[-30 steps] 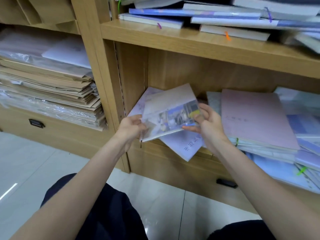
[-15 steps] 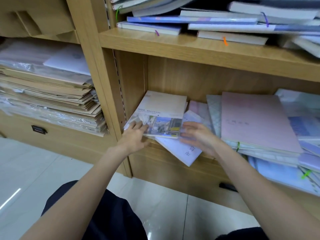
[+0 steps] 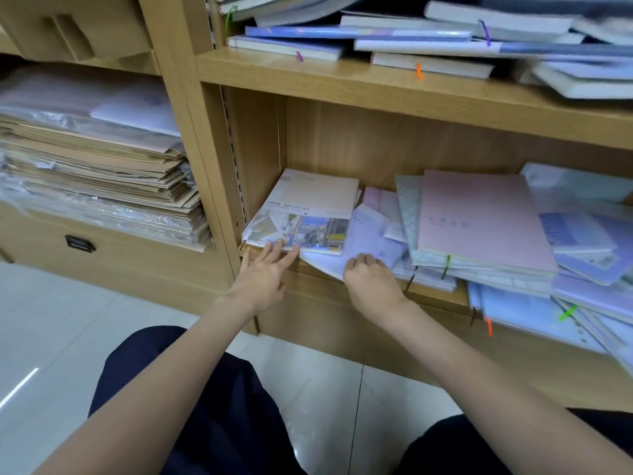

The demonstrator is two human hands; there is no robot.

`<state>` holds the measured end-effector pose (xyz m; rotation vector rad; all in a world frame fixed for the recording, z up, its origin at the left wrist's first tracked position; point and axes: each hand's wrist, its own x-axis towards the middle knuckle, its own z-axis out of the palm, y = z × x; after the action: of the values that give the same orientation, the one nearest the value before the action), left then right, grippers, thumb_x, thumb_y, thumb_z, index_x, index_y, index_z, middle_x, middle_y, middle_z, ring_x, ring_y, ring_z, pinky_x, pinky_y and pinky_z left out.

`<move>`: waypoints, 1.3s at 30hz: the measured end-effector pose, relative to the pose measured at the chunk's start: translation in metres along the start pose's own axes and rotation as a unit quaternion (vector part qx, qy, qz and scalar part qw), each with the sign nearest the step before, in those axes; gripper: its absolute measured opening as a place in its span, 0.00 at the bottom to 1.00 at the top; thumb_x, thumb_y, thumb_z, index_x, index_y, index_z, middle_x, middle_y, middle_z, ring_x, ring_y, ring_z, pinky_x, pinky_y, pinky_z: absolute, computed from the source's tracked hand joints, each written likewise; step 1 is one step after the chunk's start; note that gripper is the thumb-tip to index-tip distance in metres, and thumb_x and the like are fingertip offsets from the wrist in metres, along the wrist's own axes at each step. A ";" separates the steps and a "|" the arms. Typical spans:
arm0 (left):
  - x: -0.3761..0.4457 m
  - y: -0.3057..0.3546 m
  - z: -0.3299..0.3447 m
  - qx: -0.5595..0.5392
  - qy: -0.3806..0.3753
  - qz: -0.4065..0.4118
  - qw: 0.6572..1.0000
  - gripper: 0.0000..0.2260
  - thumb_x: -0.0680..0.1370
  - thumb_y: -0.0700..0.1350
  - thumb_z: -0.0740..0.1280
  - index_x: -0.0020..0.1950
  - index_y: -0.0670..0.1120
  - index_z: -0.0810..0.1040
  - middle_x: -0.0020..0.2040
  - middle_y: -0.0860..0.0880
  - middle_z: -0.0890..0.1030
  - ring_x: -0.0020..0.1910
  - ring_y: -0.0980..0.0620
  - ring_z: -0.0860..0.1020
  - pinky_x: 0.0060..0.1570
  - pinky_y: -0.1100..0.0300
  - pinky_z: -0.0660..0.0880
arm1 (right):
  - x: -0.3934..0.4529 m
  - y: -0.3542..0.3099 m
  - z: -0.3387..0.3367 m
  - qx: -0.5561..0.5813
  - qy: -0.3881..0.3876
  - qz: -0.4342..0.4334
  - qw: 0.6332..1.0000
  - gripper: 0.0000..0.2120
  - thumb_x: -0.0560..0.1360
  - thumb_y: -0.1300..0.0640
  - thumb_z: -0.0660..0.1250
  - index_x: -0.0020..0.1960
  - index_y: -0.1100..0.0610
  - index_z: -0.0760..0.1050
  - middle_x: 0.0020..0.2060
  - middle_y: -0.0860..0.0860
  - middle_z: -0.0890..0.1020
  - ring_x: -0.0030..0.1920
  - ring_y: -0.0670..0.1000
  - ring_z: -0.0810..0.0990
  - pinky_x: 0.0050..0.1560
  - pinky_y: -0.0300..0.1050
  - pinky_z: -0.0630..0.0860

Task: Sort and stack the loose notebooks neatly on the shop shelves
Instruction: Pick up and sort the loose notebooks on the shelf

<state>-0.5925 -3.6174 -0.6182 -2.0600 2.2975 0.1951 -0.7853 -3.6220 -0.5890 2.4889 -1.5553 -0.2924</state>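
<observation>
Pale lavender paper lies under the right hand (image 3: 371,281), whose curled fingers press the near corner of a skewed lavender notebook (image 3: 359,241) that juts past the lower shelf (image 3: 435,296) edge. Beside it, the left hand (image 3: 262,277) is spread, straight fingertips touching the front edge of the photo-cover notebook (image 3: 308,214). That one sits squared in the shelf's left corner, long axis running front to back; the skewed notebook, nearer the right hand, probably needs turning to match.

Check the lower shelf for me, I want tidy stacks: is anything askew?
Yes. A pale lilac notebook lies at an angle under the photo-cover notebook, its corner jutting past the shelf edge.
</observation>
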 end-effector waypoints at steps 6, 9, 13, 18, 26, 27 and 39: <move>0.015 -0.010 -0.021 -0.037 -0.078 -0.003 0.996 0.34 0.77 0.42 0.61 0.76 0.56 0.46 0.78 0.49 0.46 0.76 0.51 0.47 0.73 0.44 0.42 | -0.033 0.043 -0.048 0.054 0.032 -0.041 0.997 0.12 0.75 0.68 0.56 0.55 0.59 0.72 0.52 0.58 0.78 0.53 0.60 0.77 0.41 0.46 0.64; 0.014 -0.011 -0.043 -0.244 -0.063 -0.006 0.968 0.26 0.78 0.40 0.60 0.75 0.54 0.59 0.76 0.49 0.58 0.74 0.50 0.58 0.67 0.64 0.58 | -0.044 0.070 -0.072 0.130 0.096 -0.010 0.987 0.13 0.77 0.64 0.58 0.58 0.55 0.74 0.49 0.58 0.80 0.51 0.61 0.78 0.41 0.48 0.68; -0.001 -0.001 -0.090 -0.464 0.011 0.037 0.885 0.18 0.81 0.44 0.60 0.71 0.48 0.68 0.69 0.51 0.71 0.69 0.53 0.67 0.59 0.68 0.62 | -0.048 0.089 -0.122 0.250 0.219 -0.109 0.937 0.13 0.74 0.69 0.65 0.56 0.60 0.79 0.51 0.56 0.82 0.53 0.60 0.78 0.52 0.50 0.70; -0.017 0.016 -0.142 -0.519 -0.069 0.152 0.838 0.27 0.73 0.55 0.69 0.71 0.55 0.67 0.68 0.57 0.72 0.67 0.59 0.68 0.68 0.57 0.63 | -0.045 0.100 -0.186 0.269 0.258 -0.200 0.906 0.16 0.70 0.71 0.61 0.49 0.56 0.80 0.48 0.51 0.80 0.52 0.53 0.74 0.54 0.45 0.68; -0.018 0.034 -0.193 -0.590 -0.085 0.233 0.769 0.44 0.61 0.58 0.78 0.72 0.52 0.63 0.70 0.54 0.69 0.69 0.57 0.67 0.67 0.55 0.64 | -0.052 0.110 -0.251 0.344 0.227 -0.285 0.865 0.20 0.74 0.72 0.59 0.45 0.47 0.76 0.56 0.50 0.67 0.59 0.42 0.69 0.56 0.36 0.73; -0.018 0.037 -0.198 -0.608 -0.087 0.240 0.752 0.41 0.61 0.56 0.79 0.70 0.51 0.66 0.67 0.52 0.74 0.66 0.54 0.72 0.64 0.56 0.69 | -0.052 0.111 -0.258 0.348 0.235 -0.289 0.860 0.19 0.75 0.71 0.60 0.46 0.47 0.76 0.56 0.52 0.67 0.59 0.41 0.69 0.56 0.33 0.71; -0.021 0.052 -0.284 -0.798 0.125 0.221 0.547 0.20 0.76 0.45 0.61 0.68 0.48 0.69 0.63 0.48 0.77 0.61 0.47 0.77 0.56 0.46 0.76 | -0.055 0.108 -0.227 0.606 0.225 -0.161 0.745 0.30 0.73 0.55 0.70 0.69 0.43 0.61 0.55 0.44 0.81 0.50 0.50 0.83 0.47 0.44 0.80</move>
<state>-0.6280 -3.6271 -0.3310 -1.3079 2.9102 3.1597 -0.8412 -3.6060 -0.3385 3.2135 -1.1952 1.6986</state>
